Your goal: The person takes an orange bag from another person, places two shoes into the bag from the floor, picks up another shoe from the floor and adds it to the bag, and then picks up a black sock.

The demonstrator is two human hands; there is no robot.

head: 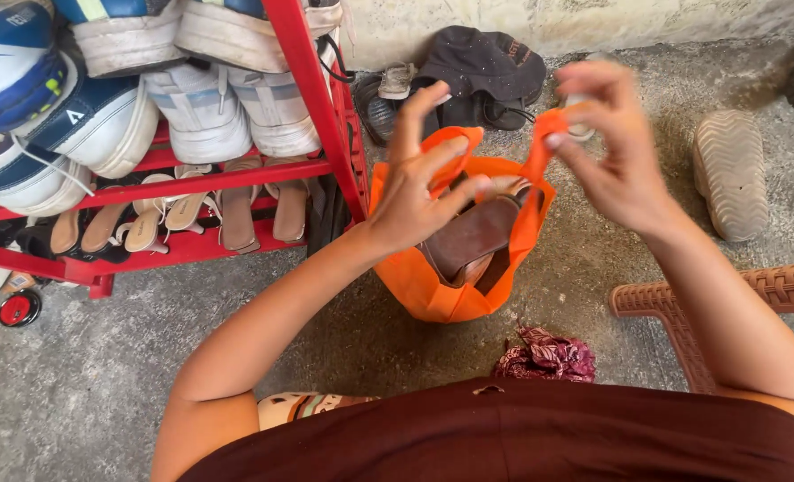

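Both hands (415, 192) (616, 156), orange bag (433, 295) handles (gripped)

Both bare forearms extend forward from the torso, elbows bent, converging ahead of the body. The left hand (415, 192) is raised, palm down, index finger pointing up, thumb and remaining fingers curled in a pinch. The right hand (613, 147) sits slightly higher, wrist flexed, fingers bunched in a pinch toward the left.

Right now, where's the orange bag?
Head view, centre: the orange bag stands on the concrete floor just right of the red shoe rack, held open by the left hand and right hand.
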